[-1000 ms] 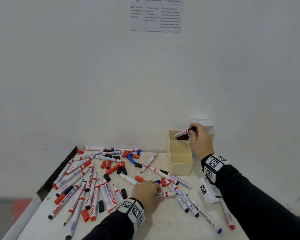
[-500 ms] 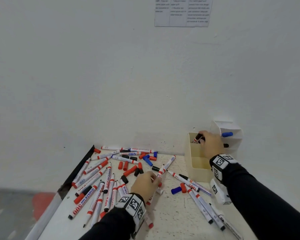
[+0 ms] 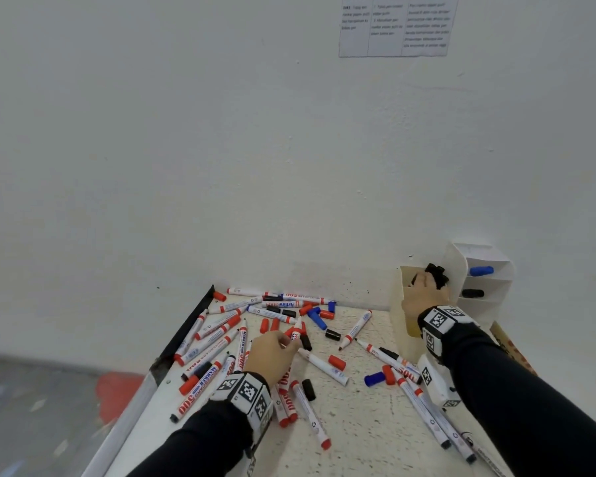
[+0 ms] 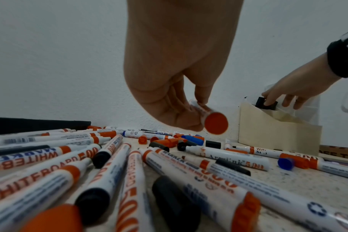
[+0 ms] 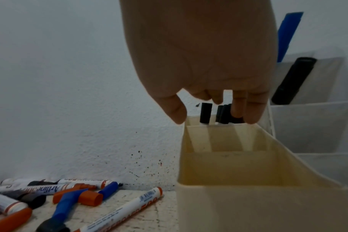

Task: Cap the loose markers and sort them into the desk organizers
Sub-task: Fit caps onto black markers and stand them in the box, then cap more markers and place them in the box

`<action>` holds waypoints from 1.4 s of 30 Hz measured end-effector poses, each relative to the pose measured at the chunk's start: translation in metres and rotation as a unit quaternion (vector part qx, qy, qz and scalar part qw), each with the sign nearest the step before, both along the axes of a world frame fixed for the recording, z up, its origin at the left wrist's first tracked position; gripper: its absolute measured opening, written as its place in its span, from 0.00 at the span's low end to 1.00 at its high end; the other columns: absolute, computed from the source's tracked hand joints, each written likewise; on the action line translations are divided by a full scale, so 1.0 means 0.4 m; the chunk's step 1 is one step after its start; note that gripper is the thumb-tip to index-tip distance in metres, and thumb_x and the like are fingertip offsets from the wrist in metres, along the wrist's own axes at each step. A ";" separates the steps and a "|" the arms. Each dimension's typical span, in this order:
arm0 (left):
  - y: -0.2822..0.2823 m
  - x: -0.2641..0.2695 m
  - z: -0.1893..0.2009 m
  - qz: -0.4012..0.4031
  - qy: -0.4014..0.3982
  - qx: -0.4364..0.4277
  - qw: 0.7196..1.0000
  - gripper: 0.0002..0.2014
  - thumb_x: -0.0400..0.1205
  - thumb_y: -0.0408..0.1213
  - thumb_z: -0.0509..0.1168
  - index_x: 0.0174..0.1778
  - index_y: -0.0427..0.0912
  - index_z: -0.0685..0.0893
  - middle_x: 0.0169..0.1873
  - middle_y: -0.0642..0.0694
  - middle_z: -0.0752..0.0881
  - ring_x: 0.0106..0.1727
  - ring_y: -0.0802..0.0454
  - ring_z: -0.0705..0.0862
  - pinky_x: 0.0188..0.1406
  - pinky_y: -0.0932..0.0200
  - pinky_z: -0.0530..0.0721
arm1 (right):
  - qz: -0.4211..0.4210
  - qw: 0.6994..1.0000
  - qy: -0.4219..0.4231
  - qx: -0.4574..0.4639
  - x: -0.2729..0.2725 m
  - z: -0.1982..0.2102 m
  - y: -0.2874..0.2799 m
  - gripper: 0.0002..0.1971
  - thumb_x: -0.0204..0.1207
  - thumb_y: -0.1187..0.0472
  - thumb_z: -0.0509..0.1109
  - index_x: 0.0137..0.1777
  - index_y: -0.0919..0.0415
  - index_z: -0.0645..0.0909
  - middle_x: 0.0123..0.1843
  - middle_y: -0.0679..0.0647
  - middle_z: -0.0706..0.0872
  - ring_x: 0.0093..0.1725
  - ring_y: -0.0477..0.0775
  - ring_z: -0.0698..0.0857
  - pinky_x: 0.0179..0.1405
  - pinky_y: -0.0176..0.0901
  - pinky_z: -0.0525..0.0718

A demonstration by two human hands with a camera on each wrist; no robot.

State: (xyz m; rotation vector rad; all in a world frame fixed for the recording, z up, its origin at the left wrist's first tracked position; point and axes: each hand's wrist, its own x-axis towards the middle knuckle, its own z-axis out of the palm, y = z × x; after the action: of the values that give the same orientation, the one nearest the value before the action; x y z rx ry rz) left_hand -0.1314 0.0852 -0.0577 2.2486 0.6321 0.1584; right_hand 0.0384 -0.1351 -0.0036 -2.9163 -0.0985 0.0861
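Observation:
My left hand [image 3: 284,342] pinches a red marker [image 3: 296,333] and holds it just above the pile; its red end [image 4: 216,123] faces the left wrist camera. My right hand [image 3: 424,282] hangs over the back compartment of the cream organizer [image 3: 398,304], fingers pointing down, one fingertip [image 5: 236,113] touching the black-capped markers [image 5: 206,113] standing there. It holds nothing. The front compartments of the cream organizer [image 5: 248,204] show no markers.
Several loose markers and red, blue and black caps [image 3: 332,334] cover the table. A white tiered organizer [image 3: 486,259] beside the cream one holds a blue marker [image 3: 481,270] and a black one [image 3: 472,293]. The wall is close behind; the table's left edge [image 3: 186,332] drops off.
My right hand has put its black-capped marker into the back compartment and let go. My left hand has lifted a red marker off the pile. The view has swung left.

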 end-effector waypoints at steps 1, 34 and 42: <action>0.004 -0.002 0.002 0.000 0.002 -0.003 1.000 0.14 0.82 0.48 0.62 0.57 0.43 0.82 0.51 0.48 0.84 0.46 0.56 0.82 0.51 0.61 0.83 | -0.015 0.999 -0.004 0.032 -0.004 0.006 -0.001 0.35 0.81 0.59 0.55 0.81 0.64 0.40 0.84 0.58 0.44 0.80 0.65 0.55 0.79 0.54 0.55; 0.022 -0.048 -0.017 -0.050 0.015 0.032 0.998 0.13 0.82 0.44 0.62 0.63 0.51 0.80 0.54 0.53 0.84 0.48 0.60 0.81 0.54 0.64 0.80 | 0.232 0.918 0.008 0.320 -0.182 -0.090 0.248 0.09 0.82 0.64 0.58 0.58 0.57 0.77 0.56 0.56 0.78 0.50 0.49 0.78 0.52 0.37 0.75; -0.019 -0.061 -0.014 -0.070 0.007 0.068 0.995 0.14 0.83 0.44 0.61 0.64 0.53 0.79 0.56 0.54 0.85 0.48 0.61 0.80 0.51 0.65 0.79 | 0.210 0.905 0.014 0.371 -0.232 -0.100 0.205 0.08 0.78 0.68 0.64 0.50 0.53 0.76 0.48 0.47 0.81 0.38 0.38 0.77 0.35 0.22 0.73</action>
State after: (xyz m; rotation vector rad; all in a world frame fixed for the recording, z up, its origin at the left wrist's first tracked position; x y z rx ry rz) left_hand -0.1558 0.0774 -0.0631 2.4172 0.4815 0.1196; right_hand -0.0546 -0.0530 -0.0436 -2.0888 -0.6108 0.1261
